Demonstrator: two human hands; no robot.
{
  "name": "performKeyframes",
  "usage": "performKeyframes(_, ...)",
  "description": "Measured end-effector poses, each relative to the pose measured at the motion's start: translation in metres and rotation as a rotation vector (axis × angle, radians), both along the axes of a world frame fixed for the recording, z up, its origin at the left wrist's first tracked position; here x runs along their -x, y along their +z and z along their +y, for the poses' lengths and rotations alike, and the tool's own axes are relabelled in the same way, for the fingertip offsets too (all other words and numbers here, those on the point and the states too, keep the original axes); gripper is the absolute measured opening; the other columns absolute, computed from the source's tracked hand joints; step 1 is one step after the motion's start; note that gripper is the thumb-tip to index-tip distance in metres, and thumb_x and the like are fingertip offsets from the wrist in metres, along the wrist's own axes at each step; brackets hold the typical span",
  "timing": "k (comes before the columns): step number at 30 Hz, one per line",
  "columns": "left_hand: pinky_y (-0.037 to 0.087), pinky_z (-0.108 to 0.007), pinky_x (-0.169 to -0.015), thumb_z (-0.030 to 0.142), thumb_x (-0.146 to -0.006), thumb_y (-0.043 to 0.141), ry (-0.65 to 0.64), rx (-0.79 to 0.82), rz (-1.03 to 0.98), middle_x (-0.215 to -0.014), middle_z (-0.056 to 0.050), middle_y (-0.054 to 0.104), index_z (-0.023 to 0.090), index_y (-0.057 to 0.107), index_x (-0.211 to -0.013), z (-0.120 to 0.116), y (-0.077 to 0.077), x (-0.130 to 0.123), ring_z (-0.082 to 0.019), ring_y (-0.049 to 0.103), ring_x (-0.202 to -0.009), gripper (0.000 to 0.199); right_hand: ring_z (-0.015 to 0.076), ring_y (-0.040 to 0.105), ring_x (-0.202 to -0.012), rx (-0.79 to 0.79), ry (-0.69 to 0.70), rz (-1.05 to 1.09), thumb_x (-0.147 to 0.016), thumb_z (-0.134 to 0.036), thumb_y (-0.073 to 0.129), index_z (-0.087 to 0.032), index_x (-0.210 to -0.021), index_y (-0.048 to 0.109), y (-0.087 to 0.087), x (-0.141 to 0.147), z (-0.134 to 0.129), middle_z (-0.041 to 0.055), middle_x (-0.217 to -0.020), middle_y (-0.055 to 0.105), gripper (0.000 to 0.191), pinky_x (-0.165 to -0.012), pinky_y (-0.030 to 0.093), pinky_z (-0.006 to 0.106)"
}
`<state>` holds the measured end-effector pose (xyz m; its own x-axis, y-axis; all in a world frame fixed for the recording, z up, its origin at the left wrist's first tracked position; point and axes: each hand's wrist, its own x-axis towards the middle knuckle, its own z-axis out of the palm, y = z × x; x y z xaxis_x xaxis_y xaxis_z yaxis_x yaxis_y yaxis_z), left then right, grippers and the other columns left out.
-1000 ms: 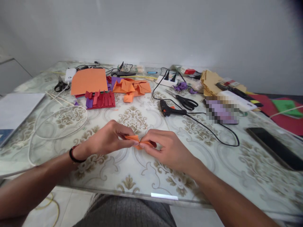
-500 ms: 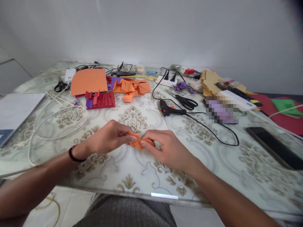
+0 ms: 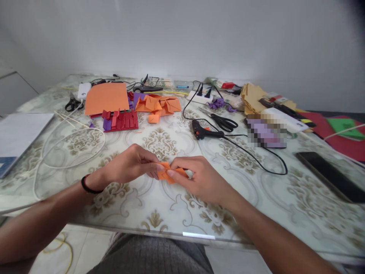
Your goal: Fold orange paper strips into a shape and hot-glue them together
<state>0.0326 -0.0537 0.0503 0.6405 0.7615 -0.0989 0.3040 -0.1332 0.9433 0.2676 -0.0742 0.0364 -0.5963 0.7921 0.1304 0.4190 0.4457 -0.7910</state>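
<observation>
Patterned table (image 3: 256,198), both forearms angled inward, left hand (image 3: 129,165) and right hand (image 3: 199,177) fingers pinched on orange paper (image 3: 167,174).

1. You have a single view, from the camera worn on your head, looking forward and down across the glass-topped table with the cream floral pattern (image 3: 256,198).
2. It sits close above the near table edge, so your forearms enter from the bottom corners and your grey-clad lap shows below the edge.
3. It faces the plain white wall (image 3: 182,38) behind the far table edge, which fills the upper third.
4. No second view overlaps this one.
</observation>
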Motion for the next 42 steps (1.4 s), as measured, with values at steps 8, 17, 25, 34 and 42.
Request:
performKeyframes(8,0.063,-0.026,-0.072,0.036,-0.102,0.055,-0.086,-0.018,0.028,-0.086,-0.011,0.081,0.012,0.075,-0.092,0.001,0.004,0.004,-0.019,0.078,-0.079,0.032,0.0122,0.048,-0.063,0.091,-0.025,0.003,-0.098,-0.033,0.058,-0.020,-0.073,0.059,0.001,-0.004,0.005,-0.0030,-0.068,0.056,0.028,-0.059,0.035,0.026)
performKeyframes(17,0.055,-0.019,-0.062,0.032,-0.099,0.060,0.144,-0.180,0.080,-0.075,-0.005,0.077,0.013,0.073,-0.084,0.004,-0.004,0.003,-0.014,0.073,-0.068,0.027,0.0142,0.060,-0.069,0.136,-0.169,0.105,-0.094,-0.033,0.066,-0.022,-0.098,0.066,-0.005,-0.004,0.008,-0.0005,-0.081,0.068,0.012,-0.067,0.047,0.028)
performKeyframes(25,0.059,-0.022,-0.074,0.026,-0.095,0.068,0.143,-0.403,-0.042,-0.093,-0.005,0.076,0.017,0.069,-0.115,0.001,-0.012,0.000,-0.012,0.071,-0.077,0.023,0.0116,0.062,-0.062,0.131,-0.135,0.167,-0.096,-0.024,0.064,-0.022,-0.094,0.060,-0.002,-0.003,0.004,-0.0035,-0.072,0.066,0.005,-0.060,0.047,0.023)
performKeyframes(34,0.055,-0.023,-0.070,0.024,-0.093,0.071,0.074,-0.448,0.047,-0.090,-0.004,0.080,0.017,0.078,-0.101,0.000,-0.006,-0.002,-0.013,0.071,-0.077,0.013,0.0132,0.067,-0.080,-0.248,-0.046,0.125,-0.094,-0.011,0.066,-0.020,-0.093,0.067,-0.005,-0.005,0.005,0.0007,-0.090,0.071,0.009,-0.074,0.051,0.024)
performKeyframes(42,0.054,-0.021,-0.070,0.018,-0.092,0.070,0.070,-0.567,0.033,-0.086,-0.001,0.077,0.017,0.074,-0.094,-0.005,-0.007,-0.005,-0.011,0.071,-0.075,0.004,0.0120,0.068,-0.077,-0.251,-0.096,0.164,-0.091,-0.011,0.070,-0.020,-0.097,0.069,-0.008,0.001,0.002,-0.0007,-0.090,0.074,0.011,-0.072,0.053,0.022)
